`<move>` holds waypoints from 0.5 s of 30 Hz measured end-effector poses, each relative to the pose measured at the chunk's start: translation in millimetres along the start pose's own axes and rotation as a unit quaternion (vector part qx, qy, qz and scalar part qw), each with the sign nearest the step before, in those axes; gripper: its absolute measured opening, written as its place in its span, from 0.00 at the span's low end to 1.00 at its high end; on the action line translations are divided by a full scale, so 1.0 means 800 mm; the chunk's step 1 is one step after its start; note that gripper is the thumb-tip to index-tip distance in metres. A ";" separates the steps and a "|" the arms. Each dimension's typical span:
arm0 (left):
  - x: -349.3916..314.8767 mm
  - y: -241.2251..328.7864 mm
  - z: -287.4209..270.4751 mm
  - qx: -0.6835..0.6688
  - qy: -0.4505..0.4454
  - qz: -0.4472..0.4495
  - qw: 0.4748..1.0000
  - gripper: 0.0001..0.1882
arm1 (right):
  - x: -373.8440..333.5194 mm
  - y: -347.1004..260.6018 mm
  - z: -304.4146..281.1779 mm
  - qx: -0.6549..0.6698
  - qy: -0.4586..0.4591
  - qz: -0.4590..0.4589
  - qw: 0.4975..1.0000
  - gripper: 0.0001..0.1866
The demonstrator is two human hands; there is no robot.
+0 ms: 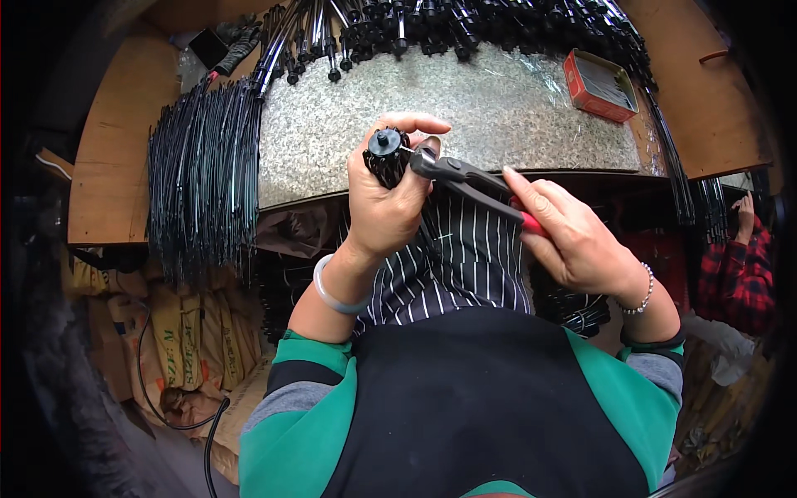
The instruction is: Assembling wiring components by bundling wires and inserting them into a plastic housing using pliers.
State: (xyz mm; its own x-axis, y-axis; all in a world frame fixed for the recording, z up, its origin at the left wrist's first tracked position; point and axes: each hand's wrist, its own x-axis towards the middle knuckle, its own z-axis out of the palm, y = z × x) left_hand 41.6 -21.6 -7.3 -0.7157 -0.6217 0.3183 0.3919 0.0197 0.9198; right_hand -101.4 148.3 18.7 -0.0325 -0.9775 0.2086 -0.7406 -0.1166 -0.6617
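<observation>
My left hand (388, 187) is wrapped round a black umbrella frame, held up just in front of the bench edge. Its round dark cap (384, 142) faces up, with the bunched black ribs (387, 171) gathered below it. In my right hand (573, 232) is a pair of end-cutting pliers (469, 176) with red grips. The pliers' jaws touch or nearly touch a thin light wire end at the side of the cap, close to my left thumb. Whether the jaws have bitten on the wire, I cannot tell. My fingers hide the frame's lower part.
A speckled stone-like benchtop (332, 108) lies ahead, with many black umbrella frames (398, 29) piled along its back. Thin black ribs (203, 174) hang over its left edge. A red open tin (599, 87) stands at the right. Brown sacks (191, 340) lie below left. Another person's hand (744, 216) shows far right.
</observation>
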 end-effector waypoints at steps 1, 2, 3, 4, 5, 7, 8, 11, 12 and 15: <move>0.000 0.001 0.002 0.011 0.003 -0.008 1.000 0.10 | 0.000 0.001 -0.003 -0.001 -0.027 0.002 1.000 0.37; 0.001 0.002 0.003 0.022 0.005 -0.015 1.000 0.11 | 0.001 0.002 -0.004 -0.002 -0.054 0.003 0.999 0.35; 0.001 0.002 0.004 0.022 0.005 -0.015 1.000 0.11 | 0.002 0.002 -0.005 -0.002 -0.054 0.003 0.999 0.35; 0.001 0.002 0.004 0.022 0.007 -0.011 1.000 0.11 | 0.003 0.002 -0.006 0.008 -0.058 0.021 0.998 0.35; 0.001 0.002 0.005 0.022 0.010 -0.007 1.000 0.11 | 0.004 0.001 -0.007 0.018 -0.063 0.038 0.997 0.34; 0.002 0.003 0.005 0.022 0.012 -0.003 1.000 0.11 | 0.004 0.002 -0.009 0.028 -0.067 0.056 0.996 0.33; 0.003 0.004 0.005 0.024 0.014 -0.010 1.000 0.11 | 0.004 0.003 -0.010 0.006 -0.052 0.038 0.998 0.33; 0.003 0.005 0.006 0.027 0.019 -0.023 0.999 0.11 | 0.002 0.005 -0.009 -0.037 -0.022 0.001 0.999 0.33; 0.003 0.004 0.008 0.020 0.024 -0.018 0.999 0.11 | 0.001 0.006 -0.006 -0.077 0.002 -0.013 0.997 0.33; 0.003 0.002 0.011 0.007 0.036 -0.008 0.999 0.12 | 0.000 0.007 0.000 -0.157 0.051 -0.040 0.986 0.32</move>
State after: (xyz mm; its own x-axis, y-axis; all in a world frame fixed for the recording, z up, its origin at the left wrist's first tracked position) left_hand 35.8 -16.3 -3.2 -0.6792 -0.6760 0.2859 0.3720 0.0188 0.9280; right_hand -105.4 147.6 15.2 -0.0215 -0.9427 0.3331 -0.9138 -0.1166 -0.3891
